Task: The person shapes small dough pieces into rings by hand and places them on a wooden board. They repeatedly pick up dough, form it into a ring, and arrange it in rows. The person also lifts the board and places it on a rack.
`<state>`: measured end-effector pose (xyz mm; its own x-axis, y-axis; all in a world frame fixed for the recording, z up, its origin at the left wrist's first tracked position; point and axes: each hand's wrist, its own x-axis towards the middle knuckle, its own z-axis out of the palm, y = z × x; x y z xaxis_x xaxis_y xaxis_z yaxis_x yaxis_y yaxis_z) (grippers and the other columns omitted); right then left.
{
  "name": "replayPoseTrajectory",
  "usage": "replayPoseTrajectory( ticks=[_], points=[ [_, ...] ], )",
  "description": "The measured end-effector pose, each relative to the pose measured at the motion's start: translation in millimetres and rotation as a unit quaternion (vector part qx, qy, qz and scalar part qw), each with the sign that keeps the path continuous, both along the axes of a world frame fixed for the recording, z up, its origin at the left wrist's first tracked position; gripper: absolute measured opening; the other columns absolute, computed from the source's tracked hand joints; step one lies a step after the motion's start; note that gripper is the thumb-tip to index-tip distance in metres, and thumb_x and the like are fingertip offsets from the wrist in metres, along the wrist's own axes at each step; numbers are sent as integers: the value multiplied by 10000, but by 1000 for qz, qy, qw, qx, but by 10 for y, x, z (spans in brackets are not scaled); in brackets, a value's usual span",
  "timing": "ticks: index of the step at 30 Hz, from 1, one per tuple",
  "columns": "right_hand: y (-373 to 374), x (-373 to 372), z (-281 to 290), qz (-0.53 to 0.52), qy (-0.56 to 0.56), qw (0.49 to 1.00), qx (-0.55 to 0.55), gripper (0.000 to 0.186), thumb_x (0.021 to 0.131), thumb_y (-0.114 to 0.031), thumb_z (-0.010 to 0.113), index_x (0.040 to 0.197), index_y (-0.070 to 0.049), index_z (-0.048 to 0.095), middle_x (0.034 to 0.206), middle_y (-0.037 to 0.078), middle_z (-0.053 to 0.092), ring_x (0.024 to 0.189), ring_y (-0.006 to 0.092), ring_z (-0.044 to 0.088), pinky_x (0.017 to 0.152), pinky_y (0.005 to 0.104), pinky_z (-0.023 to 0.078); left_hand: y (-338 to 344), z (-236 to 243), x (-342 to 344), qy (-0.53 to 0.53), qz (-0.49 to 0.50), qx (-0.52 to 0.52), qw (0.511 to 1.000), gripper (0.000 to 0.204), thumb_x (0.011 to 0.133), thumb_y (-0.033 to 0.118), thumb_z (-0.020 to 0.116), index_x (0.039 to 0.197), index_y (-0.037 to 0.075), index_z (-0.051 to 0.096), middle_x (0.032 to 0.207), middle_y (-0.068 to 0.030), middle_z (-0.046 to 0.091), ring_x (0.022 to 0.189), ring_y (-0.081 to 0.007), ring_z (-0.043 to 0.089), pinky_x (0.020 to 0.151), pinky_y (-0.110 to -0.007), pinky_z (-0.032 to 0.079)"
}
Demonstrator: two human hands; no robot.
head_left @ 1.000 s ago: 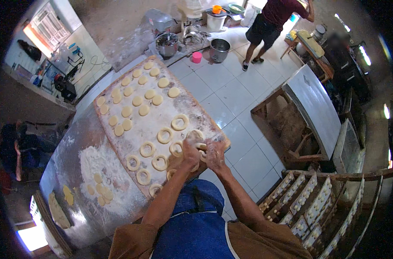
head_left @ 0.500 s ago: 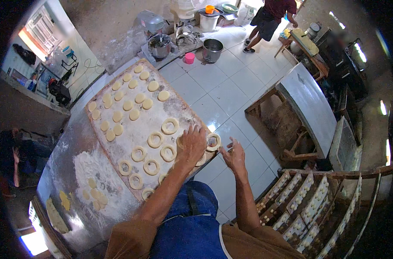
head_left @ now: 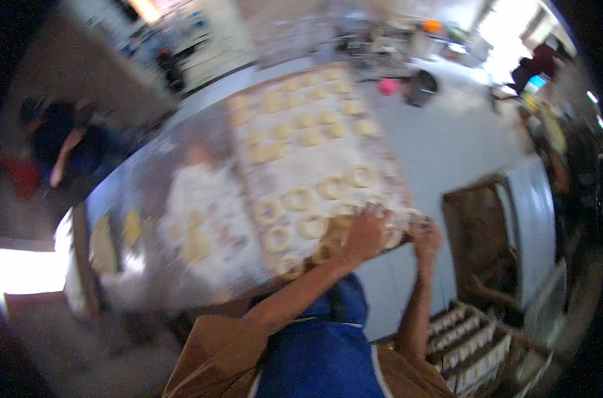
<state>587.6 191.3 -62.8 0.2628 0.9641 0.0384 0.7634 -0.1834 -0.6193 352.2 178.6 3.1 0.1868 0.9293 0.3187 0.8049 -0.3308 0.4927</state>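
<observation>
Head motion blurs the whole picture. Pale dough rings [head_left: 299,198] cover the near part of a floured wooden board [head_left: 321,160], and flat dough rounds [head_left: 310,137] lie on its far part. My left hand [head_left: 369,232] rests low over the rings near the front edge, its fingers spread and hiding some of them. Close beside it, my right hand [head_left: 426,239] is at the board's right corner with bent fingers. A ring lies between the two hands, too smeared to show whether the right fingers grip it.
Left of the board, the metal table [head_left: 149,186] carries scattered flour and dough scraps [head_left: 196,240]. A rack of small dough balls [head_left: 467,338] stands low at right, below a wooden-framed table [head_left: 530,219]. A dark pot [head_left: 421,87] sits on the floor. Another person [head_left: 69,142] is at far left.
The view has swung, so the board appears turned and further right. My right hand has come from beyond the board's edge to its corner; my left hand remains over the rings.
</observation>
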Motion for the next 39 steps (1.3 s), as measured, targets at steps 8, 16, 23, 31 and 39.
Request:
replayPoseTrajectory(
  ticks=[8,16,23,31,39],
  points=[
    [-241,-1107,709,80,2,979,189,365,897,-159,626,1222,0,574,1081,156,575,972,291,555,870,420,467,-2024,-248,-2883,51,498,6,865,208,891,157,635,1067,48,663,1031,-178,667,999,-383,616,996,-500,398],
    [-820,-3346,941,383,120,900,168,335,804,-34,707,1121,-30,599,1027,135,595,963,303,577,854,397,460,-1948,-167,-3300,107,493,-101,858,391,874,277,688,1161,21,617,1243,-227,588,1187,-400,528,1032,-542,383],
    [-1341,-4506,465,478,148,866,-6,340,875,-88,706,1195,-25,611,1036,151,663,916,265,664,772,382,548,-2150,-115,-3411,-125,401,-43,906,293,868,118,688,1110,-8,581,1051,-178,625,1119,-368,591,926,-451,473],
    [-1484,-4893,636,382,401,810,-191,270,872,6,705,1119,43,604,1022,149,702,938,200,687,826,348,583,-2284,23,-3846,-522,308,-64,793,256,888,150,729,1041,-42,655,962,-98,691,895,-157,674,813,-304,541],
    [-1577,-5013,905,313,408,847,-138,507,773,-34,792,1210,-27,534,972,121,702,875,185,684,753,321,565,-2328,94,-3904,-564,240,-129,779,271,910,151,706,1114,-27,688,1001,-96,706,903,-137,659,813,-289,535]
  ],
)
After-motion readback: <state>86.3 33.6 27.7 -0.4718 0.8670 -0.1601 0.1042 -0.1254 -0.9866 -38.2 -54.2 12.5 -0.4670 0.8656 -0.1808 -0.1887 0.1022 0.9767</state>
